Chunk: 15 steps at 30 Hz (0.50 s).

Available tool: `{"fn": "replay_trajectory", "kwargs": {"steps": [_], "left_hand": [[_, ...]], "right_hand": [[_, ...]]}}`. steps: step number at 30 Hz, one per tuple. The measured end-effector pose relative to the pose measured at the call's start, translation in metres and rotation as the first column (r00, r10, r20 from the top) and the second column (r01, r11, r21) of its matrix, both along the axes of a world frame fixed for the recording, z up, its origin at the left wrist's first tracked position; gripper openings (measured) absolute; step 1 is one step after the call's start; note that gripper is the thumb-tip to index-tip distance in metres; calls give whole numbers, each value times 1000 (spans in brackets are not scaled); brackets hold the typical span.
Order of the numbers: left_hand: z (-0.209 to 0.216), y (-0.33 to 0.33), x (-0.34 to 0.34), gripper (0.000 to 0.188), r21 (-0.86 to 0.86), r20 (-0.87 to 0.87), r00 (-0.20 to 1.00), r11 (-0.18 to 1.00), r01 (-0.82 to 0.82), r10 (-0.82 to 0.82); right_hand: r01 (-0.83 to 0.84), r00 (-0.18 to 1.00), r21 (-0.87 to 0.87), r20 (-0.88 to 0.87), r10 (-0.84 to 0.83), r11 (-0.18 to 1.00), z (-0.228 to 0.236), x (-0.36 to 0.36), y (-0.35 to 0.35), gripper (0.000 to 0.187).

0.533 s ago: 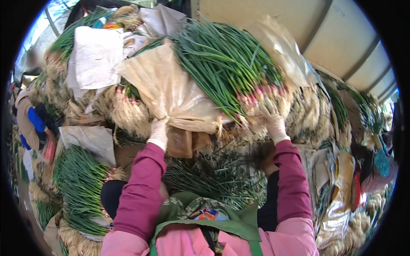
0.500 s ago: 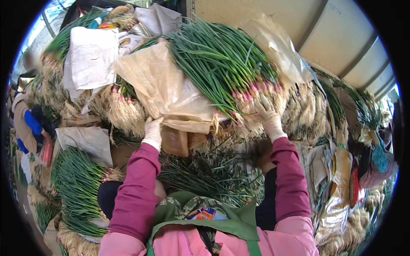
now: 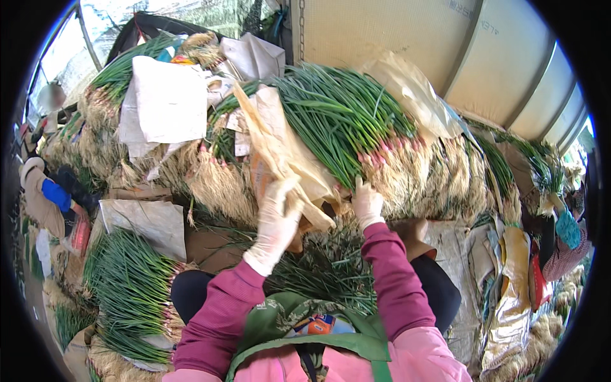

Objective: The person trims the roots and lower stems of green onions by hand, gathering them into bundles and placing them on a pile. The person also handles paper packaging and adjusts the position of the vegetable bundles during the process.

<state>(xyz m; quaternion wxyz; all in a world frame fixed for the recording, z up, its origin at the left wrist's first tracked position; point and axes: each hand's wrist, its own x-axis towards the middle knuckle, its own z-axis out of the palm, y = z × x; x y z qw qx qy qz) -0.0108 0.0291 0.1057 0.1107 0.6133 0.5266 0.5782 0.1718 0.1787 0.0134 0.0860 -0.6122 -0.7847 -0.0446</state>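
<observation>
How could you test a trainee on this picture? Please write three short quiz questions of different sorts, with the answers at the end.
1. Choose one: what does the left hand hold?
a) a knife
b) a tan sheet
c) a basket

2. True or false: the right hand wears a black glove.

3. Complete: in the picture, the big onion pile lies mostly to the ____ of the thing at the left hand.

Key:
1. b
2. False; the glove is whitish.
3. right
</observation>
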Motion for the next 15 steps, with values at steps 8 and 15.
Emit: {"fn": "replay_trajectory", "kwargs": {"steps": [8, 15], "left_hand": [[-14, 56, -19, 46, -180, -921, 382, 955, -235, -80], [-113, 55, -63, 49, -679, -713, 588, 585, -443, -383]], "right_hand": [[-216, 915, -122, -371, 157, 969, 54, -35, -16, 38], [-443, 506, -217, -862, 43, 870, 21, -34, 4, 34]]}}
